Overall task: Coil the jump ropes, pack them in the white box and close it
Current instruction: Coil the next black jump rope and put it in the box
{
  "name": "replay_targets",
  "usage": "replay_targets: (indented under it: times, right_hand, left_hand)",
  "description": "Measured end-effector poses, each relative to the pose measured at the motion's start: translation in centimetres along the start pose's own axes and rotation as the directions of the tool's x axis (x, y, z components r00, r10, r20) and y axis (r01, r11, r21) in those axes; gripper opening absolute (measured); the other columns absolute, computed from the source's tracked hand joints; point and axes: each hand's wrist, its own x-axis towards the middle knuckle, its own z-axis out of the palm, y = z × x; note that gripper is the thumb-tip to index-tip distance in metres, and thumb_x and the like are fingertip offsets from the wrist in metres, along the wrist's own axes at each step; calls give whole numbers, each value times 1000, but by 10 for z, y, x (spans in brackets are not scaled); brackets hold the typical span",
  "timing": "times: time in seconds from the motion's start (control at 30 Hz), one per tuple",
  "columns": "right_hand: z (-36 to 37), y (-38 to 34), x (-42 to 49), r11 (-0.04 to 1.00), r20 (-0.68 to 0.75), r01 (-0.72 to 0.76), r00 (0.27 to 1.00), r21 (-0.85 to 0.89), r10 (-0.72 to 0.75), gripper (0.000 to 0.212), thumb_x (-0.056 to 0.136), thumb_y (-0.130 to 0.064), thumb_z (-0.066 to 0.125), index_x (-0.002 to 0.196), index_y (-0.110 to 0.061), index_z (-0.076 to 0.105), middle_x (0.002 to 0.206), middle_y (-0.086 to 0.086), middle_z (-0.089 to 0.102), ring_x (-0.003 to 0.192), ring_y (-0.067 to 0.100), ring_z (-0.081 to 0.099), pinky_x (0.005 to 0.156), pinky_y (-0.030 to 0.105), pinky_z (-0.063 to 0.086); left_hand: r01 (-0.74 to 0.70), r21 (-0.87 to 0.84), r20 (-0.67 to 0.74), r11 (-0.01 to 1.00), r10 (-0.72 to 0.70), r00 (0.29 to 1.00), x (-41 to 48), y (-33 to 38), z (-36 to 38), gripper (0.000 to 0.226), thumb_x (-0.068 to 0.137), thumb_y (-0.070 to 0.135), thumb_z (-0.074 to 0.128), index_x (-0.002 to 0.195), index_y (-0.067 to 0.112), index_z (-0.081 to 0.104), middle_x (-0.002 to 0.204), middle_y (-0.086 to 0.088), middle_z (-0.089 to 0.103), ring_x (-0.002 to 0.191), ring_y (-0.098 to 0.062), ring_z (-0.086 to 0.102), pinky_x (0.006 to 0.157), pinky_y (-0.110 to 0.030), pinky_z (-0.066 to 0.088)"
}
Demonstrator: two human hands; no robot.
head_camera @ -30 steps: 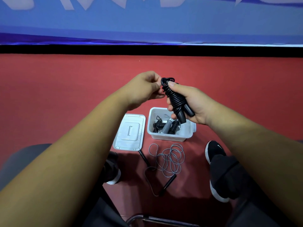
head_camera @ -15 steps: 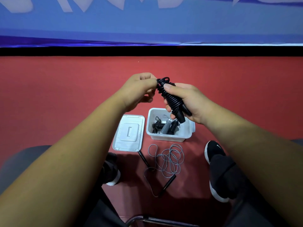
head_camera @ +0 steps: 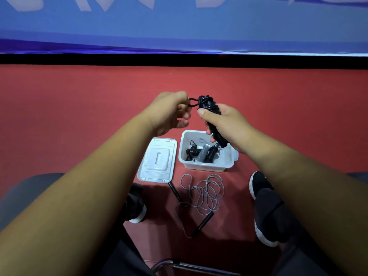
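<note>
My right hand (head_camera: pixel 225 122) grips a black jump rope (head_camera: pixel 207 102) wound tightly round its handles, held in the air above the white box (head_camera: pixel 207 167). My left hand (head_camera: pixel 171 112) pinches a short loop of that rope's cord just left of the bundle. Inside the open box lie coiled ropes with black and grey handles (head_camera: pixel 203 153). The box's white lid (head_camera: pixel 158 160) lies flat on the floor to its left. A grey-corded jump rope (head_camera: pixel 205 193) with black handles lies loose on the floor in front of the box.
The floor is a red mat (head_camera: pixel 79 116), bounded at the far side by a black strip and a blue banner (head_camera: pixel 179 26). My two feet in black shoes (head_camera: pixel 260 186) flank the loose rope. A chair's metal tube (head_camera: pixel 191 266) runs along the bottom edge.
My left hand has drawn away to the left, pulling a small loop of cord out of the bundle. My right hand has kept its grip on the wound rope.
</note>
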Motion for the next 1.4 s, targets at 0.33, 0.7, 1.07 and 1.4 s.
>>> replay_targets:
  times: [0.33,0.7,1.07,1.4]
  right_hand:
    - [-2,-1,-1,999,-23,-13,1000,-50,12,42,95,-38,77,131,-41,54,80,2,68,60,17,66,55,32,56]
    - [-10,9,5,963,12,-269,963,-32,269,45,92,-53,78,108,-12,69,91,6,78,64,16,69,59,31,59]
    - [-10,21,-3,803,242,-565,819,190,520,64,96,-64,64,124,-6,63,107,12,80,69,16,74,59,29,63]
    - [-15,91,62,697,113,-681,729,227,676,41,96,-52,71,109,-13,67,92,9,75,77,21,75,74,42,64]
  left_hand:
    - [158,64,176,985,-167,970,1,4,2,30,102,45,52,80,25,55,70,6,41,53,-11,22,52,-25,26]
    - [147,20,49,989,-148,988,11,-4,-1,47,102,61,46,85,22,66,73,6,57,56,-10,49,55,-25,39]
    - [293,66,-50,954,-290,956,25,-24,-15,61,107,62,32,106,14,68,82,3,69,61,-13,57,58,-27,46]
    - [464,87,-179,881,-445,878,66,-84,-49,59,108,60,32,95,14,67,77,1,68,61,-16,58,56,-26,47]
